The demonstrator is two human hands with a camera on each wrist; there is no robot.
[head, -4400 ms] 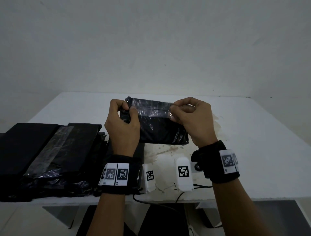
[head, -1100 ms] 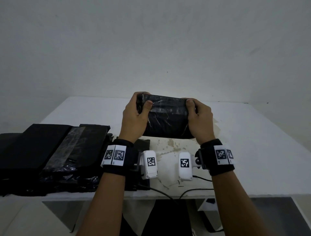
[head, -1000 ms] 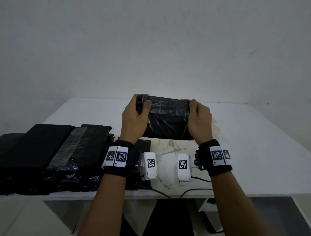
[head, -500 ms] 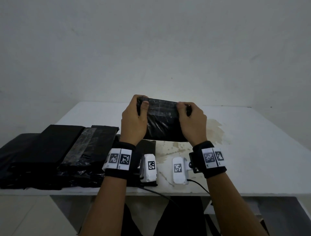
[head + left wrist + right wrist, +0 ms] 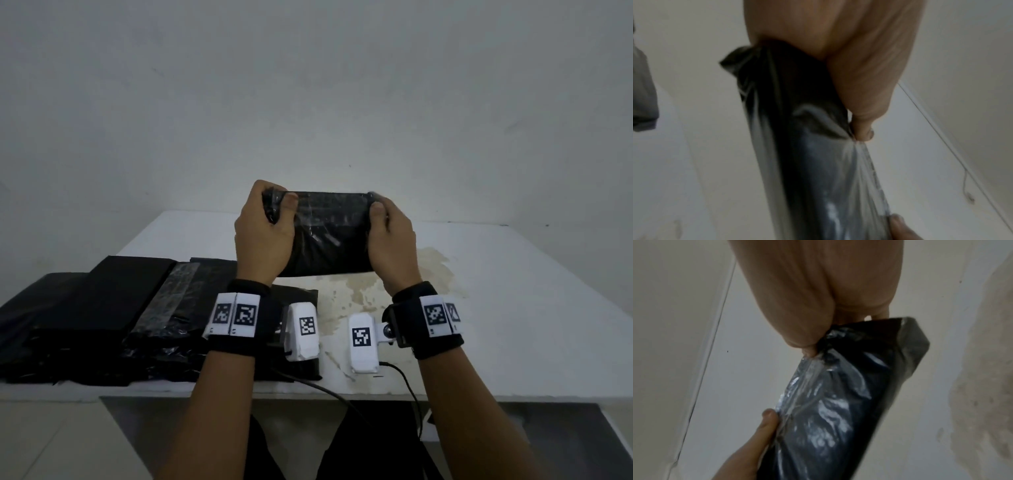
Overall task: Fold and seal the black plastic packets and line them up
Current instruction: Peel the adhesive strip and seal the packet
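Observation:
A black plastic packet is held up above the white table, its folded top flap shiny with clear tape. My left hand grips its left end, thumb pressed on the front near the top. My right hand grips the right end the same way. In the left wrist view the thumb pinches the wrinkled packet. In the right wrist view the thumb presses the packet at its taped edge, and the other hand's thumb shows at the far end.
Several black packets lie in an overlapping pile at the table's left front. One flat black packet lies under my left wrist. A brownish stain marks the table centre. A cable hangs over the front edge. A wall stands behind.
The flap, earlier pinched open at the top, is now folded down on the packet. Over the last second my right thumb slid out to the right end; both hands stayed raised.

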